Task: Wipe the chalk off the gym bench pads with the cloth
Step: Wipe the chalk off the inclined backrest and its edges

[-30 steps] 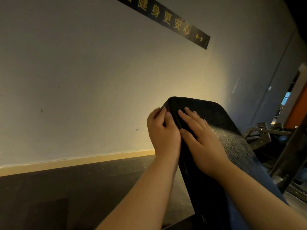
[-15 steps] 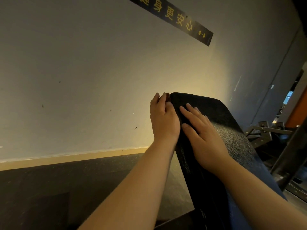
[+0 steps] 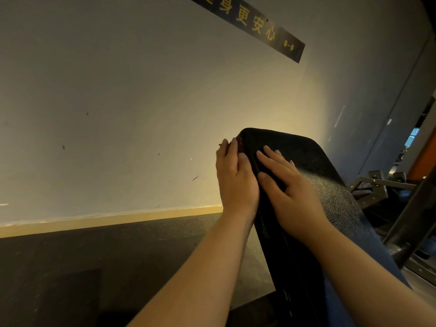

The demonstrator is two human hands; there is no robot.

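A black textured bench pad slopes up toward the wall, with pale chalk dust on its lit upper face. My left hand lies with straight fingers against the pad's left side near the top corner. It presses a dark brownish cloth there, and only a sliver of the cloth shows past the fingertips. My right hand rests flat on the pad's top face beside it, fingers spread and holding nothing.
A pale wall with a dark sign strip stands just behind the pad. Dark rubber floor lies to the left. A metal frame and rack parts crowd the right side.
Both hands have slid up the pad toward its top end. The left hand's fingers now reach the top corner and lie straighter.
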